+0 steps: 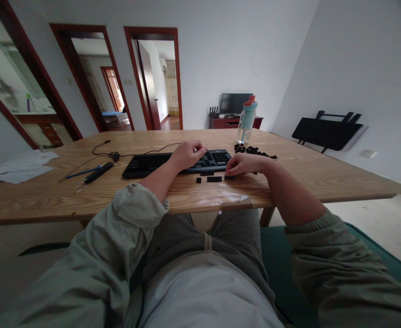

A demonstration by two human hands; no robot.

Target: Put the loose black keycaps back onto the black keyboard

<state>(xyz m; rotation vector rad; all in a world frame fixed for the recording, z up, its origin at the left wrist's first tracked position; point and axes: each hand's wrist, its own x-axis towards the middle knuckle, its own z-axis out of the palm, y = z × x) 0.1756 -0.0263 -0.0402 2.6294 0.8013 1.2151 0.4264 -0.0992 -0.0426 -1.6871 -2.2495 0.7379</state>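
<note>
A black keyboard (pixel 152 164) lies on the wooden table (pixel 323 171) in front of me. My left hand (pixel 187 155) rests on the keyboard's middle with its fingers curled in; what they pinch, if anything, is too small to name. My right hand (pixel 243 165) lies on the table just right of the keyboard's front corner, fingers bent down onto a loose black keycap (pixel 229 177). More loose keycaps (pixel 214 179) lie in a short row in front of the keyboard. A pile of keycaps (pixel 253 151) sits behind my right hand.
A pale blue water bottle (pixel 247 120) with a red lid stands behind the keycap pile. Pens and a black tool (pixel 96 173) lie left of the keyboard, near a thin cable (pixel 113 156). White paper (pixel 21 166) lies at the far left. A clear tape patch (pixel 221 197) covers the table's front edge.
</note>
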